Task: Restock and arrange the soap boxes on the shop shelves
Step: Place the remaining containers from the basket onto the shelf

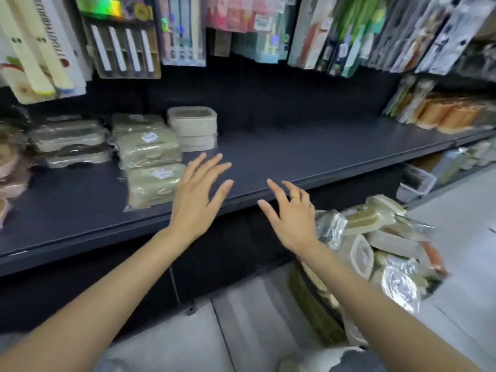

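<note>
Wrapped beige soap boxes (150,157) stand in stacked rows on the left part of the dark shelf (308,154). A bare stack of pale boxes (193,124) sits just behind them. My left hand (198,194) hovers with fingers spread above the shelf's front edge, right of the nearest wrapped box, holding nothing. My right hand (290,218), with a gold ring, hangs empty with fingers spread just below the shelf edge. To its right a woven basket (316,310) on the floor is heaped with more wrapped soap boxes (381,245).
Packs of toothbrushes (43,49) and other hanging goods (349,30) hang above the shelf. Darker wrapped boxes (72,140) lie at the shelf's left. Orange items (453,114) sit at the far right. A clear bin (416,183) stands on the pale tiled floor (456,237).
</note>
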